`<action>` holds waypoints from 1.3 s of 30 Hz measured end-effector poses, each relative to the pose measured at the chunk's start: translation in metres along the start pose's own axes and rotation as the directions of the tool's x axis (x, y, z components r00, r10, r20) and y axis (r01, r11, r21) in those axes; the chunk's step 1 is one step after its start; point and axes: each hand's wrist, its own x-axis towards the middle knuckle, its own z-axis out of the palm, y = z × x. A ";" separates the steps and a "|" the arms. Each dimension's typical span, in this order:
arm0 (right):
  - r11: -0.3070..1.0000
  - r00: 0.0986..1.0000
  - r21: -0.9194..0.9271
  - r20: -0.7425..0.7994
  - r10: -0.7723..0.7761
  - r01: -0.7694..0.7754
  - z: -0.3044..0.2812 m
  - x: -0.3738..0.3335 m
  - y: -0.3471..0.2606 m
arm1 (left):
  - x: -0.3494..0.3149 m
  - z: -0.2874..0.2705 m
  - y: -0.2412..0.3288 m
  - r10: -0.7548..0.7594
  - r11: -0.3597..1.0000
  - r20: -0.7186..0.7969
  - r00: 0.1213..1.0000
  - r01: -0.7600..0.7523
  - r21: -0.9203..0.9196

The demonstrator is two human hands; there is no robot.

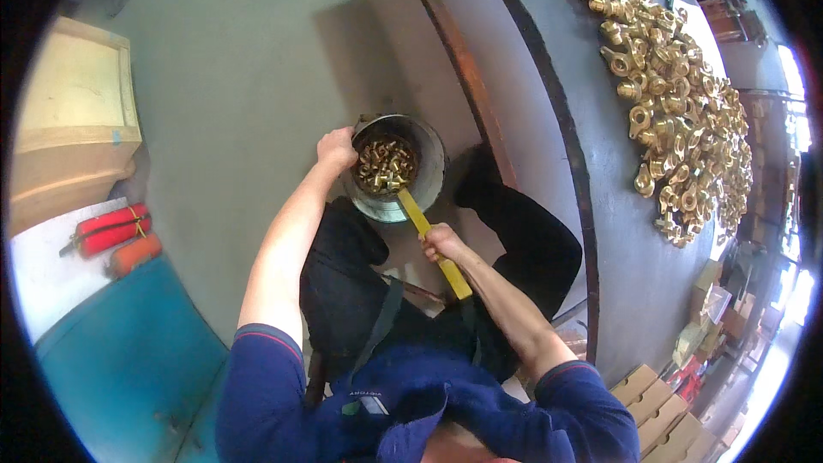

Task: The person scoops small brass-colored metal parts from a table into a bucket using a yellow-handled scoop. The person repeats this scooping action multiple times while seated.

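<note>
Between my knees stands a round metal bucket with a heap of small brass-coloured pieces inside. My left hand is closed on the bucket's left rim. In my right hand is a long yellow bar, with my fingers wrapped round its middle. The bar slants up and to the left, and its far end reaches over the near rim to the brass pieces. Whether that end touches them I cannot tell. Its near end points back toward my lap.
At the right, a dark table carries a large pile of brass fittings. Cardboard boxes lie at the lower right. On the left are a wooden crate, red cylinders and a teal surface.
</note>
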 end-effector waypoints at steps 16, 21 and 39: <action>0.780 0.980 -0.625 -0.133 -0.145 0.031 -0.052 0.007 -0.037 | -0.010 0.003 0.024 0.280 0.958 -0.082 0.957 -0.272 0.091; 0.849 0.941 -0.528 -0.285 -0.183 0.005 -0.050 0.027 0.021 | -0.006 0.011 0.026 0.287 0.956 -0.122 0.950 -0.277 0.092; 0.383 0.935 -0.910 -0.263 -0.239 -0.158 -0.070 0.012 -0.084 | -0.012 0.010 0.029 0.289 0.954 -0.061 0.955 -0.283 0.097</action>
